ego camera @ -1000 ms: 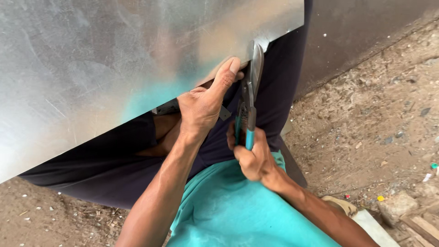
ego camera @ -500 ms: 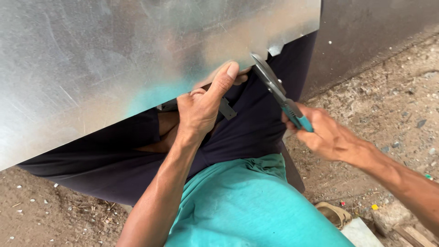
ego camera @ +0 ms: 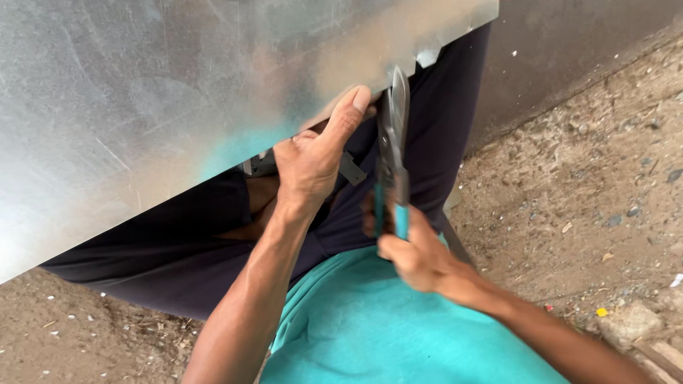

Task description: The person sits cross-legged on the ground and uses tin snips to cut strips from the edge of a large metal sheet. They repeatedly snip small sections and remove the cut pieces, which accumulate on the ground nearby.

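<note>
Half a second ago the right hand [ego camera: 420, 259] was out to the right with the snips slanting in toward the sheet's edge; now it has swung back in front of the body and the tin snips [ego camera: 393, 153] stand nearly upright again, much as they did a second ago. That hand is closed around the teal-coated handles, and the long grey steel blades point up to the lower edge of the metal sheet [ego camera: 178, 92], touching it just left of a small bent tab near the sheet's lower right corner; whether the blades are parted cannot be told. The left hand [ego camera: 313, 160] has hardly moved: its fingers are curled under the same lower edge and the thumb is stretched flat along it, just beside the blades. Nearest the camera is a smooth teal shirt [ego camera: 384, 327], then dark navy trousers [ego camera: 185, 249] over the knees. The sheet resting across them is thin, dull silver, scuffed with fine scratches, and mirrors a teal blur. Beyond lie gritty brown dirt ground [ego camera: 590, 185] with pebbles and a dark flat wall [ego camera: 569, 50].
</note>
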